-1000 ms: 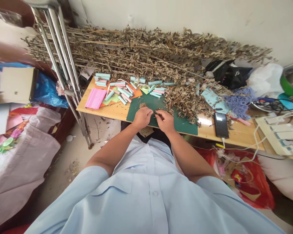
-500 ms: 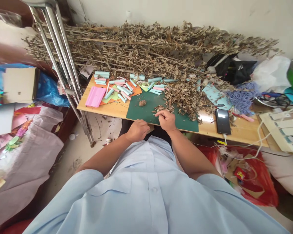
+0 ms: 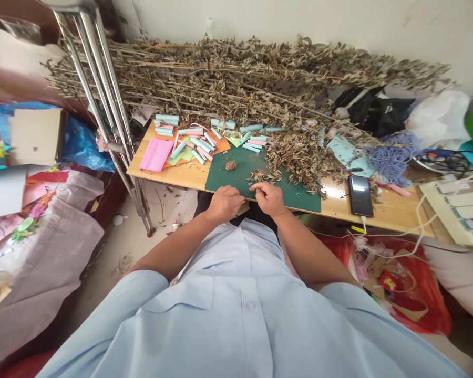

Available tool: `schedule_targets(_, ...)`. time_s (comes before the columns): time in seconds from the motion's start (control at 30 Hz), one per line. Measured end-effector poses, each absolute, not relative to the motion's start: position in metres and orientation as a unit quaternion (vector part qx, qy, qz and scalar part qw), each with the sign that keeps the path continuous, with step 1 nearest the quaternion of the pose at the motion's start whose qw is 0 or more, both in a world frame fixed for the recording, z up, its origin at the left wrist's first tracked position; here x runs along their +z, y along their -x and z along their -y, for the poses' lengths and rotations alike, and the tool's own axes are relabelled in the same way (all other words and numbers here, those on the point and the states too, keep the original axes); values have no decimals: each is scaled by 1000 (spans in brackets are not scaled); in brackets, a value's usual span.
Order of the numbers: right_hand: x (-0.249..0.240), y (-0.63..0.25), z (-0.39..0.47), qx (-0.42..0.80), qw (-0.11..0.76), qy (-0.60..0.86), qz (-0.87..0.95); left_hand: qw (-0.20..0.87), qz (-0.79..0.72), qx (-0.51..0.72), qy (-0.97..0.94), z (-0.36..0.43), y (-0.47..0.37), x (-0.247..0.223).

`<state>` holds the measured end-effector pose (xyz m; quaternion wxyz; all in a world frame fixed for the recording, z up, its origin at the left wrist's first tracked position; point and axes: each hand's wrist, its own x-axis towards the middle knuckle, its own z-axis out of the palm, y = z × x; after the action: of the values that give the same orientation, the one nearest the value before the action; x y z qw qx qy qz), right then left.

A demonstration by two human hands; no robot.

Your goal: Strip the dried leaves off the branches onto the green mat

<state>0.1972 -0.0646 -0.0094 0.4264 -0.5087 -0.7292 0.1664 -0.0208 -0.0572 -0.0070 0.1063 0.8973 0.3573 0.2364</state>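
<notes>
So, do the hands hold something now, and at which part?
It cannot be told for sure. The right hand pinches something small at its fingertips over the green mat; the left hand is curled at the mat's near edge.

Crumbled dried leaves (image 3: 260,175) (on green mat (image 3: 236,178))

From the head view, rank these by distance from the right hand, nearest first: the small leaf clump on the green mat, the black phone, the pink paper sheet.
Measured from the right hand:
1. Small leaf clump, on the green mat, up and left.
2. Black phone, on the table to the right.
3. Pink paper sheet, far left end of the table.
</notes>
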Motion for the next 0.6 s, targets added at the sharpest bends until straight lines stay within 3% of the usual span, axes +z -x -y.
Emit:
schedule_targets(0.37, -21, -200, 50, 230, 553, 617, 511, 102, -340, 211, -911, 8, -10, -5)
schedule_targets(0.5, -18, -204, 41, 136, 526, 633, 551, 141, -356, 268, -884, -8, -15, -5)
schedule_targets(0.6, -15, -205, 33, 98, 454, 614, 638, 163, -377, 304, -859, -14, -23, -3)
